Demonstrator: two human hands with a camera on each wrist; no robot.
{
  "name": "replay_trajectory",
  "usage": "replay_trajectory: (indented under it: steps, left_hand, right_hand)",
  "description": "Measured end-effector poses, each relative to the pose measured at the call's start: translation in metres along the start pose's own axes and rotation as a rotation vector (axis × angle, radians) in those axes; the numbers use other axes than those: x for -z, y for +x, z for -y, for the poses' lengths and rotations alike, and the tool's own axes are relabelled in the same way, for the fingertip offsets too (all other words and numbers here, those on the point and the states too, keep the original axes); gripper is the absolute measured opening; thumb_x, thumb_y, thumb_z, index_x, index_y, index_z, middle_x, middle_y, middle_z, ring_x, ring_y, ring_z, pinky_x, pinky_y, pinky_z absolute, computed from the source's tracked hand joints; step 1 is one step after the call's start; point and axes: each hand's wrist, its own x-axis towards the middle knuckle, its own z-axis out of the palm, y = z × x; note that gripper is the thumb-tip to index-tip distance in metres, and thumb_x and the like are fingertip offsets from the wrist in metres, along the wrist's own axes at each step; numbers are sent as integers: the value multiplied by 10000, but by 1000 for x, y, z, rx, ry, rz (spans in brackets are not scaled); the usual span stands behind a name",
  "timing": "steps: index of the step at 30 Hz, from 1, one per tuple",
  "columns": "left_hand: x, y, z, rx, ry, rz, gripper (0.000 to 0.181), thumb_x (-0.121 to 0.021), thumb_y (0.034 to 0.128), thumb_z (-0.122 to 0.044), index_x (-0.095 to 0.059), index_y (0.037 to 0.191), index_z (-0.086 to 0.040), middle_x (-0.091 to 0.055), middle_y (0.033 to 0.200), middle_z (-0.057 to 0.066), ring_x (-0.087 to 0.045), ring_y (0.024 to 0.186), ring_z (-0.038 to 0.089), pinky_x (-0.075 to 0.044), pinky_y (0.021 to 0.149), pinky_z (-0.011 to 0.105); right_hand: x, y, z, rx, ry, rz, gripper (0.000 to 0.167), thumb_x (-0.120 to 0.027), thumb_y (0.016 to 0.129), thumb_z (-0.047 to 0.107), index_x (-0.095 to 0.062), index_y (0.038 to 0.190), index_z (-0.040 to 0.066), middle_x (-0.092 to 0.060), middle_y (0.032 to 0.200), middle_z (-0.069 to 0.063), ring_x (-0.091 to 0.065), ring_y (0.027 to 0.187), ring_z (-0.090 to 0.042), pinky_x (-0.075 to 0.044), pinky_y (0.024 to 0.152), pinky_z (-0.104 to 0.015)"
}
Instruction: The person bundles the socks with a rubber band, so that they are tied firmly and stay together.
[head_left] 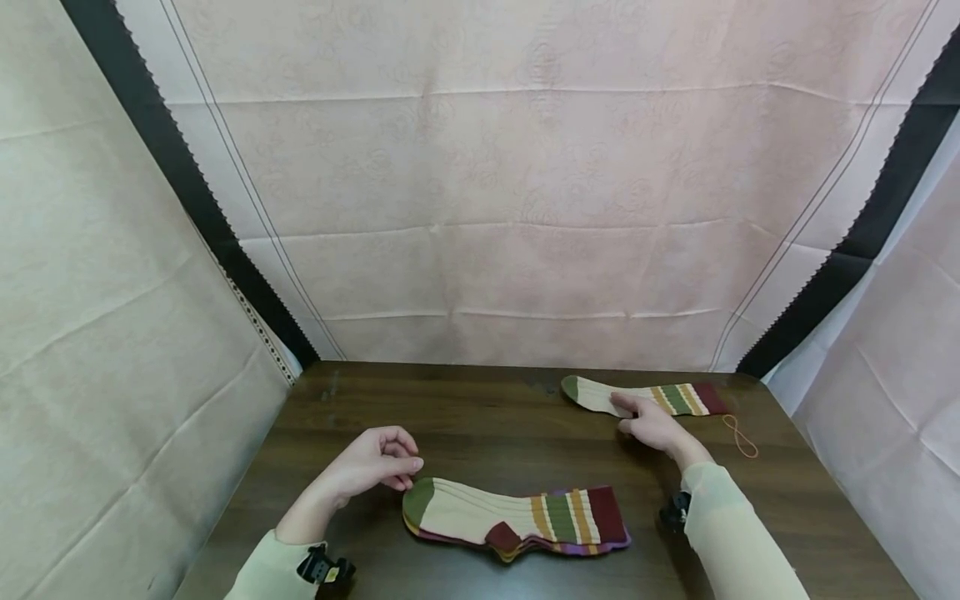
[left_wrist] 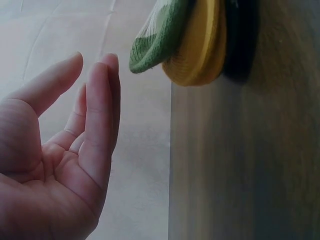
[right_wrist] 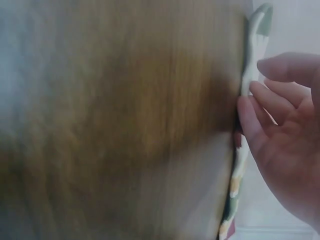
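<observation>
Your loose right hand [head_left: 651, 423] touches the far sock [head_left: 667, 397].
Your empty left hand [head_left: 377, 459] is loose beside the sock pile [head_left: 506, 510].

Soft light is spreading over the pale cloth [head_left: 540, 167] in the head view, the right sleeve [head_left: 742, 533] is casting a shadow on the table [head_left: 465, 429], and both wrist views are looking dimmer, the right one blurring.
</observation>
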Motion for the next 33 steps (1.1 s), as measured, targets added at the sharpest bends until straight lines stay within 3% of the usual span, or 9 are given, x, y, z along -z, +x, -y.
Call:
replay_trajectory:
  steps: [9, 15, 19, 24, 28, 33]
  left_hand:
    - [-7, 15, -6, -26, 21, 11, 378, -813, 978, -166, -617, 1186, 82, -733, 1013, 280, -759, 805, 307, -657, 753, 470]
    - [-8, 33, -9, -22, 13, 16, 409, -804, 981, -142, -598, 1233, 105, -709, 1068, 332, -764, 824, 299, -643, 813, 537]
    - [-7, 47, -11, -12, 34, 6, 418, -796, 982, -128, -595, 1261, 110, -720, 1067, 290, -765, 882, 329, -636, 849, 535]
    - [-8, 62, -13, 3, 89, 10, 452, -799, 970, -123, -594, 1301, 106, -730, 1030, 155, -749, 962, 347, -630, 883, 508]
    - [-12, 75, -10, 25, 130, 17, 489, -812, 951, -119, -596, 1331, 99, -711, 1050, 140, -735, 971, 314, -631, 878, 474]
    - [-18, 88, -4, 67, 159, 10, 501, -820, 938, -118, -608, 1349, 76, -722, 1058, 129, -732, 965, 273, -634, 854, 451]
  right_hand:
    - [-19, -2, 27, 54, -26, 108, 562, -654, 974, -6, -519, 1511, -105, -522, 1543, -298, -433, 1466, -490, -355, 1178, -654]
    - [-31, -3, 46, 126, -35, 197, 558, -651, 996, 31, -517, 1526, -80, -544, 1537, -266, -476, 1441, -463, -397, 1157, -635]
    - [-39, -1, 59, 175, -42, 264, 560, -640, 1016, 66, -502, 1540, -75, -551, 1537, -255, -509, 1423, -433, -441, 1138, -591]
    - [-50, 2, 76, 157, 44, 332, 554, -635, 1017, 48, -501, 1539, -79, -534, 1551, -257, -486, 1443, -432, -376, 1173, -639]
    - [-60, 3, 88, 133, 100, 368, 565, -639, 1002, 32, -507, 1542, -65, -521, 1568, -241, -451, 1470, -420, -325, 1203, -651]
    - [-71, 5, 98, 151, 98, 418, 568, -619, 1022, 75, -492, 1562, -45, -510, 1588, -214, -435, 1488, -395, -339, 1212, -609]
